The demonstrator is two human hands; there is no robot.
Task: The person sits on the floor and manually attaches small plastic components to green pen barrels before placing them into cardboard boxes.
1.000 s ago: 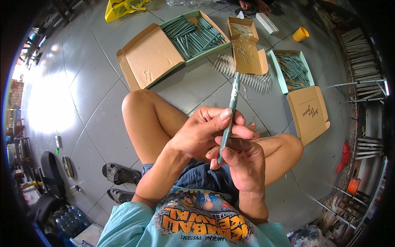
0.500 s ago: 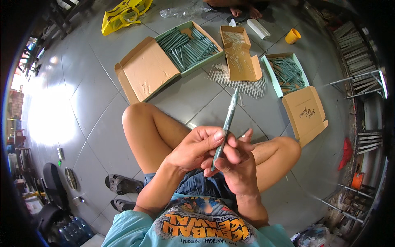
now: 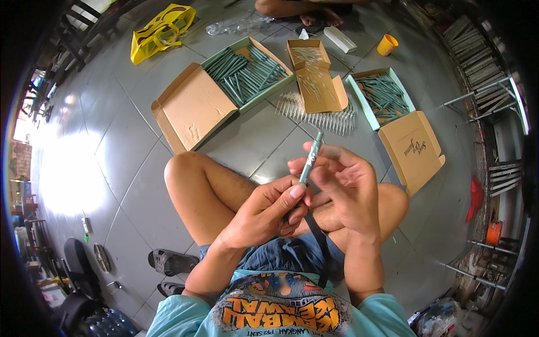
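Observation:
Between the thumb and fingers of my left hand is a slim grey-green pen, tilted with its narrow end up and away from me. My left fingers hide its lower part. My right hand is raised beside the pen's upper end, its fingers apart and loosely curved around it. Whether they touch the pen I cannot tell. Beyond my hands lies a row of thin, clear and whitish slender pieces on the tiles, partly under a small open carton with similar thin pieces in it.
A large open carton full of grey-green pens lies ahead left; a smaller one with more pens lies right. Farther off are a yellow cup, a white box, a yellow bag and another person's feet. Sandals lie left.
My right hand has moved from the pen's lower end up to its upper end, and its fingers have opened. My left hand keeps the pen, now gripped lower down.

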